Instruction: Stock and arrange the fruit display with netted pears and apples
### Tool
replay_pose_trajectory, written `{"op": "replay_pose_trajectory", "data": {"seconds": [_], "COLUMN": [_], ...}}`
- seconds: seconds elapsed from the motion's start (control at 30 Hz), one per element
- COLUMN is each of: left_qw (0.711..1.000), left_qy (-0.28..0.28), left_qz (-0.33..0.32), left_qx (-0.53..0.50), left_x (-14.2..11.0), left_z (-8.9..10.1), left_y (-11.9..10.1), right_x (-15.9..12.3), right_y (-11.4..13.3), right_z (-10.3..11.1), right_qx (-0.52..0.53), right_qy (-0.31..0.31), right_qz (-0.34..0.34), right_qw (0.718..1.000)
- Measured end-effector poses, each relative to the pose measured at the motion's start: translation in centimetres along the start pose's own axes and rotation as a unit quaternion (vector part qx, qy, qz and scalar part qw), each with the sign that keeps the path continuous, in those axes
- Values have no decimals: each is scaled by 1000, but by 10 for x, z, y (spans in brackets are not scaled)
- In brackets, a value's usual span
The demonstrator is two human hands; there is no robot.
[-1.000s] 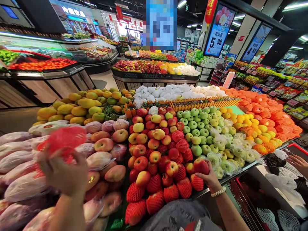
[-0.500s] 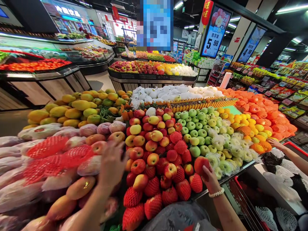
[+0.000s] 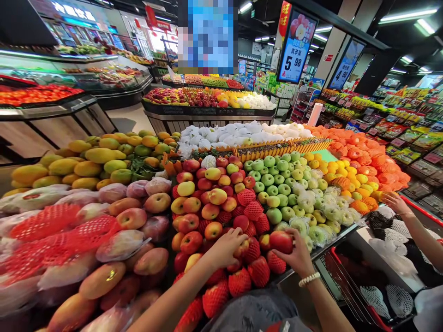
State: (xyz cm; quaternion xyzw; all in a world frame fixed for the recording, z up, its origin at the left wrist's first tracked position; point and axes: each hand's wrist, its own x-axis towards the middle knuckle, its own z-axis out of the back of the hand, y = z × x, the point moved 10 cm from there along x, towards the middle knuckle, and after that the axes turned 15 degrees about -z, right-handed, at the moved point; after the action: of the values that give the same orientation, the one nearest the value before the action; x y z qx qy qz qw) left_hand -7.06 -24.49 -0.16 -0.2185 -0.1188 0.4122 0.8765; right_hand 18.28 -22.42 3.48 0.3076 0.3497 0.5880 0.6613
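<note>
I stand at a fruit stand piled with red and yellow apples [image 3: 204,203], many in red foam nets. My right hand [image 3: 294,256] is closed round a bare red apple [image 3: 281,240] at the front right of the pile. My left hand [image 3: 224,249] lies on the pile just left of it, fingers curled over an apple in a net [image 3: 249,249]; I cannot tell whether it grips it. Loose red foam nets [image 3: 58,230] lie on the bagged fruit at the left.
Green apples [image 3: 277,184], oranges [image 3: 363,161], mangoes [image 3: 97,159] and white-wrapped fruit [image 3: 242,131] fill the stand. Another person's hand [image 3: 394,202] reaches in at the right, above a red cart [image 3: 346,276] holding foam nets. A price sign [image 3: 296,48] hangs overhead.
My left hand let go of the red net at the left and swung right onto the apple pile. My right hand kept its apple. The other person's hand reached further in.
</note>
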Motion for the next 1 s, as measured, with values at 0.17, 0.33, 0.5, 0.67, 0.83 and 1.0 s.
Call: {"op": "replay_pose_trajectory", "data": {"seconds": [0.17,0.33,0.5,0.67,0.83,1.0], "left_qw": [996,986,967,955,926,959], "left_qy": [-74,-155,-238,-289,-355,-261], "left_qz": [44,51,89,73,103,84], "left_qx": [-10,-20,-7,-3,70,75], "left_x": [-26,-31,-34,-36,-40,-15], "left_z": [-18,-33,-28,4,69,77], "left_y": [1,-1,3,4,34,63], "right_x": [21,37,50,46,38,42], "right_y": [33,39,28,10,5,22], "right_z": [-61,-108,-111,-111,-93,-73], "right_qx": [-189,-172,-176,-201,-140,-87], "right_qy": [92,213,174,131,92,58], "right_qz": [107,139,123,122,124,131], "right_qw": [972,952,961,963,978,986]}}
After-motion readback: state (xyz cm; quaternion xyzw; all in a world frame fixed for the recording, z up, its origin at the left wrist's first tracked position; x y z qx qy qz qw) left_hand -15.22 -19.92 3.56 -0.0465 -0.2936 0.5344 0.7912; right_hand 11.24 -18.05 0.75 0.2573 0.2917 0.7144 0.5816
